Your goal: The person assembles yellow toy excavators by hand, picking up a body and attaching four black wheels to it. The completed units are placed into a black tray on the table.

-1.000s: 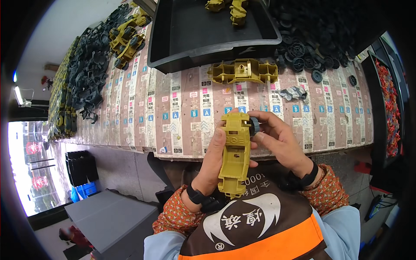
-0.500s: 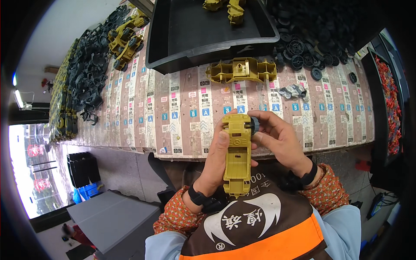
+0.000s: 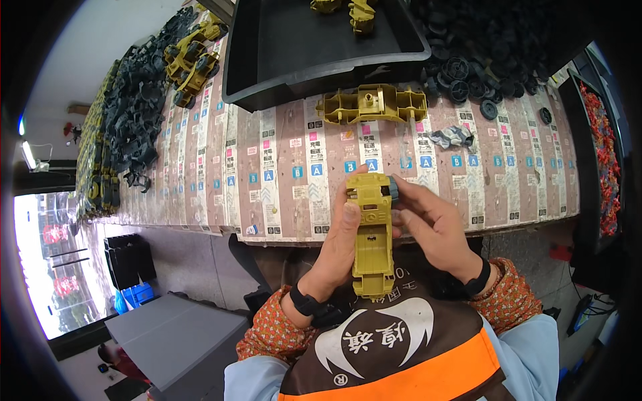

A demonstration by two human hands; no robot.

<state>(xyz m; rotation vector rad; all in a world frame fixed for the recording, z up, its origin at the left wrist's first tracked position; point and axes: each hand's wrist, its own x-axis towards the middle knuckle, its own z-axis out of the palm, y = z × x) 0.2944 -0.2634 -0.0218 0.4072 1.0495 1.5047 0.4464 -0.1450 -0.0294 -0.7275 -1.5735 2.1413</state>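
A long surface [image 3: 200,174] is covered with printed pink-and-white striped sheeting.
At its far side a shallow black plastic tray [image 3: 321,79] is set, with a heap of dark round plastic wheels [image 3: 461,67] piled just right of it. A long olive-yellow plastic vehicle chassis [image 3: 372,250] is held lengthwise, its far end over the near edge of the surface, its near end before the apron. It is clasped in the grip of the left hand [image 3: 334,247], thumb laid along its left side. By the right hand [image 3: 438,230] a small dark grey wheel [image 3: 393,189] at the chassis's far right corner is touched with bent fingers; whether it is pinched by that grip cannot be told. Between tray and hands, a crumpled grey-and-white scrap [image 3: 453,138] is seen to the right.
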